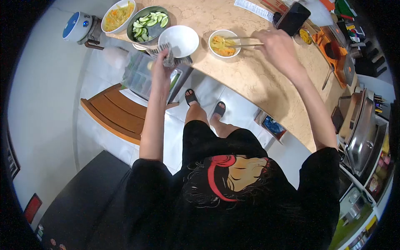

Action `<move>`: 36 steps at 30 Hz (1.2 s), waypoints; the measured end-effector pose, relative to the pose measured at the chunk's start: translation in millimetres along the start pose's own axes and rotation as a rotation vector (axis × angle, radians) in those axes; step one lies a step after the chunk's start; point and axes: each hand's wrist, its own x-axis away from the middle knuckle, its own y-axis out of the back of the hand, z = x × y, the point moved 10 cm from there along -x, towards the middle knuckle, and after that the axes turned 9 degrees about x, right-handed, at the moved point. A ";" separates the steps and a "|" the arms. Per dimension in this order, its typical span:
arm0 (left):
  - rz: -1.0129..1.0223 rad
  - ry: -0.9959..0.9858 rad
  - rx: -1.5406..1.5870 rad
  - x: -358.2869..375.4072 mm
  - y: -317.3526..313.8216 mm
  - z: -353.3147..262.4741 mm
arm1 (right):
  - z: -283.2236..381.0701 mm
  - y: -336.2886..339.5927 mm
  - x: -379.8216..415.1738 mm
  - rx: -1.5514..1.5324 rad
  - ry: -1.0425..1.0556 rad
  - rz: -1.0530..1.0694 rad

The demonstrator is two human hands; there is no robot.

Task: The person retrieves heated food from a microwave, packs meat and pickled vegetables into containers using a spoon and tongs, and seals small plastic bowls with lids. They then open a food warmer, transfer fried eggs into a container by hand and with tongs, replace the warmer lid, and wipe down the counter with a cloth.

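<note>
My left hand [163, 66] is closed on a striped cloth [170, 57] at the counter's edge, beside an empty white bowl [179, 41]. In my right hand [278, 46] is a pair of chopsticks [246, 41], whose tips reach into a small white bowl [224, 32] of shredded orange and pale green vegetables [222, 46]. Left of the empty bowl stands a metal bowl [134, 21] of sliced cucumber [149, 21]. A larger white bowl [104, 16] of similar shreds [118, 16] is at the upper left.
A phone [294, 19] leans near the counter's back right, by a jar [305, 36] and an orange tray [329, 54]. A metal chafing dish [361, 133] stands at the right. Below left are a wooden chair [116, 110] and clear plastic drawers [141, 75].
</note>
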 end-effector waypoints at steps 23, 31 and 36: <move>-0.069 0.146 -0.207 -4.6 2.3 -15.7 | 52.1 -6.8 24.1 -0.758 -0.683 -0.171; 0.050 0.265 -0.088 -21.2 2.9 -19.9 | 65.5 -6.3 28.7 -1.056 -0.883 -0.222; 0.141 0.133 -0.184 -37.6 -15.9 -22.9 | 58.7 8.4 51.7 -0.815 -0.916 -0.208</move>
